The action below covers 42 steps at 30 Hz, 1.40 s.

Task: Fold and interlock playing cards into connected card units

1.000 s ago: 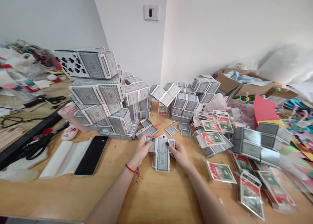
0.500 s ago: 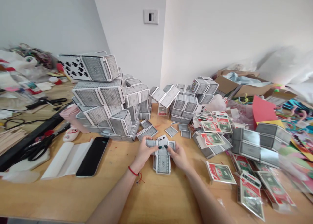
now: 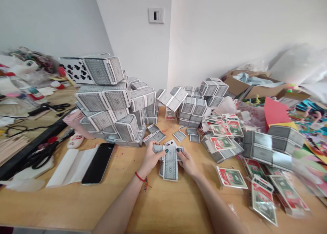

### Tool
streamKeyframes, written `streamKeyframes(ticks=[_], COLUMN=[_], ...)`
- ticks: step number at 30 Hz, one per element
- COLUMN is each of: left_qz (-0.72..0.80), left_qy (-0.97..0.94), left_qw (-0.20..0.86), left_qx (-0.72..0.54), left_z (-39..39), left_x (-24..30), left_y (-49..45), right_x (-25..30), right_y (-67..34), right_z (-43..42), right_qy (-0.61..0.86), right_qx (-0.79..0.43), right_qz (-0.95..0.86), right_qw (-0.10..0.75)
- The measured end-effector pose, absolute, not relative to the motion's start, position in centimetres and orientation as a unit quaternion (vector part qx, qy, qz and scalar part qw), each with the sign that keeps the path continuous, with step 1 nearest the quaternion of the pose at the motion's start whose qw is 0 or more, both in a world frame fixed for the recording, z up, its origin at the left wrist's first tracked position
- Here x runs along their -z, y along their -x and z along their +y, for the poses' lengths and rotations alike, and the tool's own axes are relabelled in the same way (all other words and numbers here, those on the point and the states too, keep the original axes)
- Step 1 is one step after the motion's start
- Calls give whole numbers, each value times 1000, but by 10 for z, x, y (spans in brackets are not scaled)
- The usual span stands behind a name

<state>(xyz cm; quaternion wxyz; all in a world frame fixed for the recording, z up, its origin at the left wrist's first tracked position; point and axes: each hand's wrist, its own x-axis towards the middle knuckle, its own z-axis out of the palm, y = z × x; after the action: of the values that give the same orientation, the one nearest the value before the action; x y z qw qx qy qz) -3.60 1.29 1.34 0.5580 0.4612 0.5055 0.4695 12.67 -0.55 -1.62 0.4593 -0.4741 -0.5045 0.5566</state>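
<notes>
Between my hands is a cross-shaped piece of folded playing cards point(image 3: 170, 167), grey patterned backs toward me, with a card face of black clubs showing at its far end. My left hand point(image 3: 151, 159) grips the left arm of the piece, thumb on top and fingers beneath. On the opposite side my right hand point(image 3: 187, 160) pinches the right arm, its thumb on the upper face. The undersides of the cards and most fingertips are hidden. Just beyond lie loose folded cards point(image 3: 179, 135) and a flat joined card piece point(image 3: 155, 136).
Stacked card blocks point(image 3: 103, 99) rise at left; smaller blocks point(image 3: 192, 106) stand behind. Card boxes point(image 3: 232, 178) and a grey card block point(image 3: 259, 147) lie at right. A black phone point(image 3: 98, 163), white paper roll point(image 3: 67, 167) and scissors point(image 3: 42, 154) lie at left.
My right thumb has shifted right, away from my left thumb, uncovering the middle of the card piece. Both hands still hold it in about the same place. The view has shifted slightly.
</notes>
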Motion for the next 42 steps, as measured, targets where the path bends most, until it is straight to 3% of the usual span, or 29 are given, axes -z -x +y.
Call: streamKeyframes(ticks=[10, 19, 42], left_qz=[508, 515, 525], left_qy=[-506, -526, -538], left_qw=[527, 508, 477], left_qx=[-457, -447, -456], left_z=[18, 17, 14], left_x=[-7, -1, 6], left_y=[42, 40, 36], right_x=[11, 15, 18], right_y=[-151, -142, -130], right_z=[3, 0, -1], right_qy=[484, 497, 526], right_qx=[-567, -515, -538], right_qz=[-538, -537, -465], right_qw=[394, 446, 466])
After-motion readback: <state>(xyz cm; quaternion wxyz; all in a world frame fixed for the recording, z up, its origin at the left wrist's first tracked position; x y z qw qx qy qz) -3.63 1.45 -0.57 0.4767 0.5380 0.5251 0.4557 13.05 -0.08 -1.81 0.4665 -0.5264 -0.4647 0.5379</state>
